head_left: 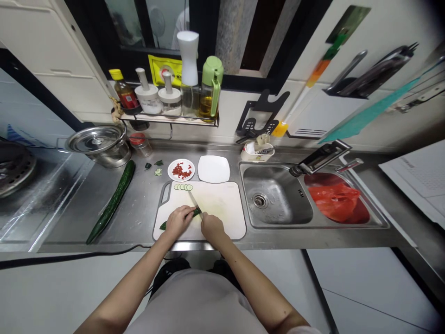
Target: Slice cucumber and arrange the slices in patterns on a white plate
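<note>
On the white cutting board (222, 199), my left hand (179, 220) is closed on a piece of cucumber (196, 211), with its fingertips close to the blade. A second dark green cucumber end (163, 226) pokes out at the left of that hand. My right hand (212, 227) is wrapped round the handle of a knife (193, 199), whose blade points up and left across the cucumber piece. Several round cucumber slices (183, 187) lie in an overlapping row at the board's upper left.
Behind the board stand a plate of chopped red pieces (181, 170) and a white square plate (213, 169). Left lie a whole cucumber (113, 202) and a lidded steel pot (100, 144). A sink (278, 222) is at right, a condiment shelf (174, 119) above.
</note>
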Tool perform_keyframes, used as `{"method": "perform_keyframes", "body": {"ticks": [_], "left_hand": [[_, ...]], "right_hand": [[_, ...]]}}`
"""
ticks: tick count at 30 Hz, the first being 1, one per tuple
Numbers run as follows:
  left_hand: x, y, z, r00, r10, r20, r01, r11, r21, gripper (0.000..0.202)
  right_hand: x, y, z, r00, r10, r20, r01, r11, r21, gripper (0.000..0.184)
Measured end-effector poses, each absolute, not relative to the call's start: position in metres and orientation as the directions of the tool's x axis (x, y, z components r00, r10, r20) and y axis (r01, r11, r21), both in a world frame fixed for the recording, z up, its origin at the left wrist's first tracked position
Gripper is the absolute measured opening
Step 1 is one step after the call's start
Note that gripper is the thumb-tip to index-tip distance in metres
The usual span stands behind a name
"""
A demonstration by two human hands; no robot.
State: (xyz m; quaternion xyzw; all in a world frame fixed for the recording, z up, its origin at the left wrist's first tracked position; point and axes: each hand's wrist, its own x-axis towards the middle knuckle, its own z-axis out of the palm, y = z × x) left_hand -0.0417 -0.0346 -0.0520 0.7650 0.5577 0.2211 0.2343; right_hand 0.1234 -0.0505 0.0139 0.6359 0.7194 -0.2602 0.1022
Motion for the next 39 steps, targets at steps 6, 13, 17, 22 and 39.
{"method": "perform_keyframes", "body": {"ticks": [6,13,17,22,39], "left_hand": [[-0.042,-0.034,-0.056,0.265,0.962,0.071,0.752,-0.253,0.609,0.029],[-0.043,-0.033,-0.057,0.265,0.96,0.085,0.75,-0.261,0.608,0.029],[-0.043,-0.033,-0.058,0.272,0.958,0.093,0.748,-0.272,0.606,0.028],[-0.043,-0.033,-0.056,0.27,0.959,0.088,0.751,-0.267,0.604,0.028],[-0.041,-0.034,-0.048,0.269,0.961,0.061,0.75,-0.249,0.613,0.029]], "right_hand": [[0.137,-0.07,0.019,-0.154,0.822,-0.549,0.977,0.043,-0.211,0.028],[0.143,-0.079,0.018,-0.163,0.823,-0.544,0.976,0.055,-0.209,0.027],[0.137,-0.069,0.015,-0.179,0.814,-0.553,0.974,0.069,-0.214,0.026],[0.13,-0.061,0.013,-0.181,0.83,-0.527,0.974,0.076,-0.215,0.028],[0.116,-0.044,-0.011,-0.192,0.87,-0.455,0.966,0.086,-0.242,0.027]]}}
